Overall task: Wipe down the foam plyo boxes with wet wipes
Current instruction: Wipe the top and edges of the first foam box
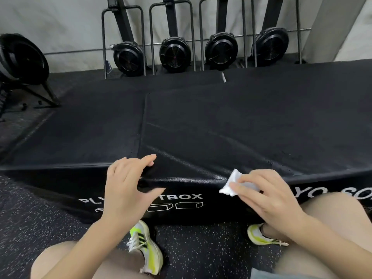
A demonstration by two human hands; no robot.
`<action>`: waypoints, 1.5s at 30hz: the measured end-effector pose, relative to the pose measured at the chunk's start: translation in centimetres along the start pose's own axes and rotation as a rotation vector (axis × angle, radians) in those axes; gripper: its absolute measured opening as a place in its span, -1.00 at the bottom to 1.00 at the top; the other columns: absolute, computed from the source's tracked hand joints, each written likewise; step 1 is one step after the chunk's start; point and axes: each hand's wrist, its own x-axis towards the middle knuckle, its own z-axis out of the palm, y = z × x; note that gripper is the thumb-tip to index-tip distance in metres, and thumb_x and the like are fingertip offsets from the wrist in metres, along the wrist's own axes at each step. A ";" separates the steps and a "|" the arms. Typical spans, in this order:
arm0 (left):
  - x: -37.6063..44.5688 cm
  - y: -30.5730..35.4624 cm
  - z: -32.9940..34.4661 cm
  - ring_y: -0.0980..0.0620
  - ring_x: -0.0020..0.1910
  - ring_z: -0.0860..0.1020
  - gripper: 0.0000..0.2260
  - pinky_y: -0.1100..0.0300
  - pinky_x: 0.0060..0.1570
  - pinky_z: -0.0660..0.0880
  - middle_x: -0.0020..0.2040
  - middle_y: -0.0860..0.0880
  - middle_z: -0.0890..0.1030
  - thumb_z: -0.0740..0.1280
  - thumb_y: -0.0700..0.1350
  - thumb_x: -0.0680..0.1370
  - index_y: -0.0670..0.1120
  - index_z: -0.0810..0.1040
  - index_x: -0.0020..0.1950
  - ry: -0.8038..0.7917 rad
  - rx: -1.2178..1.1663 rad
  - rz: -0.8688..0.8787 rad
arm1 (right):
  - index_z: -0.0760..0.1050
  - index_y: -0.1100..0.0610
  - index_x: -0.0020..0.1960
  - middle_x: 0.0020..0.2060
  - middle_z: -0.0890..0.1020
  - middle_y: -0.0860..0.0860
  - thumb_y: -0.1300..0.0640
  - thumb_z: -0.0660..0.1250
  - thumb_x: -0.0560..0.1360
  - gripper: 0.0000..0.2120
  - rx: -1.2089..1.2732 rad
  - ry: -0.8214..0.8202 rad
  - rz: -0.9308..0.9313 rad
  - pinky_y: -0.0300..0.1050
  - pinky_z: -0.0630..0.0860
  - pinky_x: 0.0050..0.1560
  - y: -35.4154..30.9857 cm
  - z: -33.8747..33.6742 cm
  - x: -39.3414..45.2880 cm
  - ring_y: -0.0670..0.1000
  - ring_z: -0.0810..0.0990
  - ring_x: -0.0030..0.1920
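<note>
Head view: my right hand (267, 196) pinches wet wipe (234, 185) at plyo box (201, 127) front edge; left hand (126, 184) fingers spread, empty. Step: wiping. Next req: sweep across top w/ pressure.

Speckled rubber floor (201, 256) — black plyo boxes (221, 127) (side by side) on it.

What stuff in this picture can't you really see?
- Head view: the white words on the front of the near plyo box are partly covered by the left hand.
- The lettering at the right is cut off by the picture's edge and partly covered by the right hand.
- The wet wipe is partly hidden under the right hand's fingers.
- The upright rowing machines are cut off by the top edge.
</note>
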 end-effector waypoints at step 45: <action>-2.0 -5.9 5.9 -0.01 0.38 0.50 -0.18 0.12 0.40 0.30 0.34 0.04 0.59 0.67 -0.15 0.19 0.03 0.48 0.42 -0.445 0.183 0.349 | 0.58 0.08 0.23 0.19 0.59 -0.06 0.11 0.29 0.54 -0.72 0.026 -0.158 -0.081 0.03 0.44 0.15 -7.5 9.6 5.5 0.08 0.52 0.16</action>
